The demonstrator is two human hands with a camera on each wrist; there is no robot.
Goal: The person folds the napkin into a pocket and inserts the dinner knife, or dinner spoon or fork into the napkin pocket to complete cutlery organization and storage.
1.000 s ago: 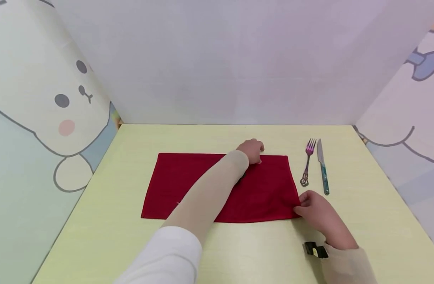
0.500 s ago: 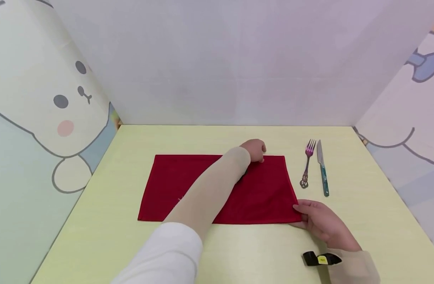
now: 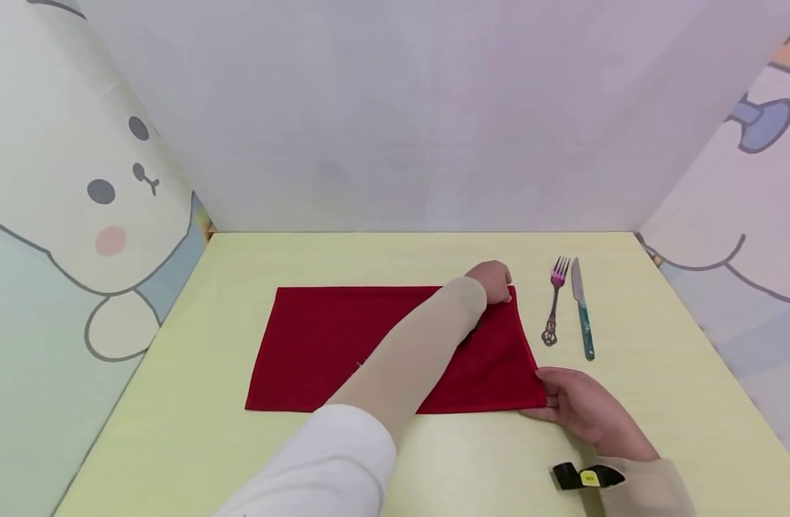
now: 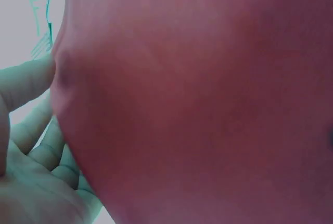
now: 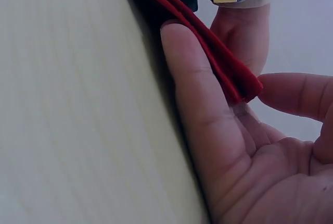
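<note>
metal fork (image 3: 554, 307) and knife (image 3: 583, 309) lie beside red cloth (image 3: 333, 337).

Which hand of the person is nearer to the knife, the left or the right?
Right. The right hand is just below the knife in the head view; the left hand is farther, to its left, with the fork between.

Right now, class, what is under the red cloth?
The right hand has fingers under the red cloth at its near right corner. The table beneath the rest is covered; whether anything else lies there cannot be seen.
</note>
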